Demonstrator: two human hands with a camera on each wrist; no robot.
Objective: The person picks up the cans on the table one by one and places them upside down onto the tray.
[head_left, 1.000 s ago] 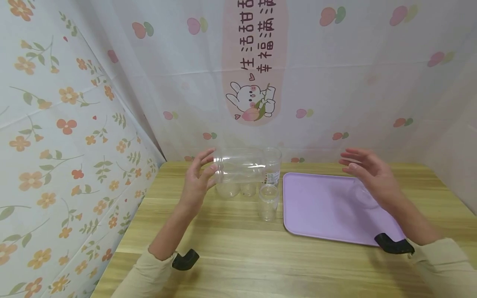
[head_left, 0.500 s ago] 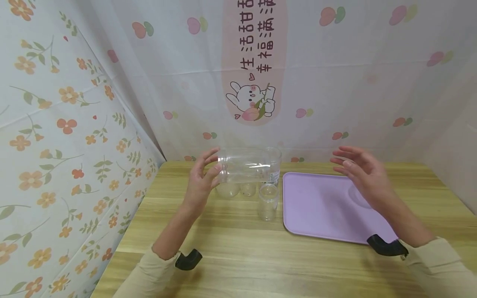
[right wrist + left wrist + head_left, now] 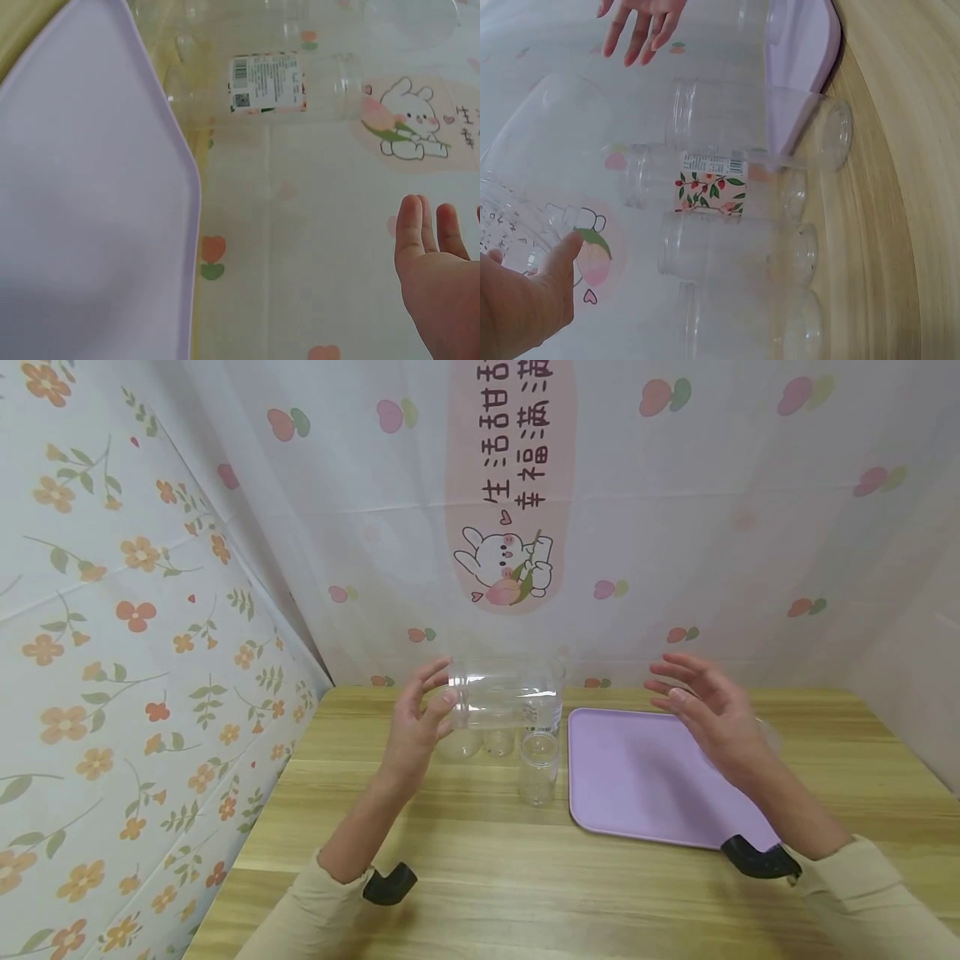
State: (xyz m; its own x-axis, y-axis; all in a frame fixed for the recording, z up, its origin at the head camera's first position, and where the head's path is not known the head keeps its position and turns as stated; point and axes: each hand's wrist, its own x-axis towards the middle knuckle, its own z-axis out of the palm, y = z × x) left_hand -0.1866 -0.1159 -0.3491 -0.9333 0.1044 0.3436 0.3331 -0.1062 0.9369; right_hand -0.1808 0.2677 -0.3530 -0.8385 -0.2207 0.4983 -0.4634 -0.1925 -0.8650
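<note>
In the head view my left hand holds a clear plastic jar on its side above the table, thumb and fingers round the ridged neck end. The left wrist view shows the same jar at its left. Over the purple tray, my right hand is raised with fingers extended, holding nothing. Behind that hand a clear round-edged container partly shows on the tray. Several upright clear jars stand left of the tray, among them a front jar and one with a floral label.
The wood-grain table carries the tray on its right side. A printed curtain hangs close behind the jars, and a floral one lines the left side.
My left hand has moved slightly right with the jar, which now overlaps the labelled jar more. My right hand has shifted left over the tray, towards the held jar.
</note>
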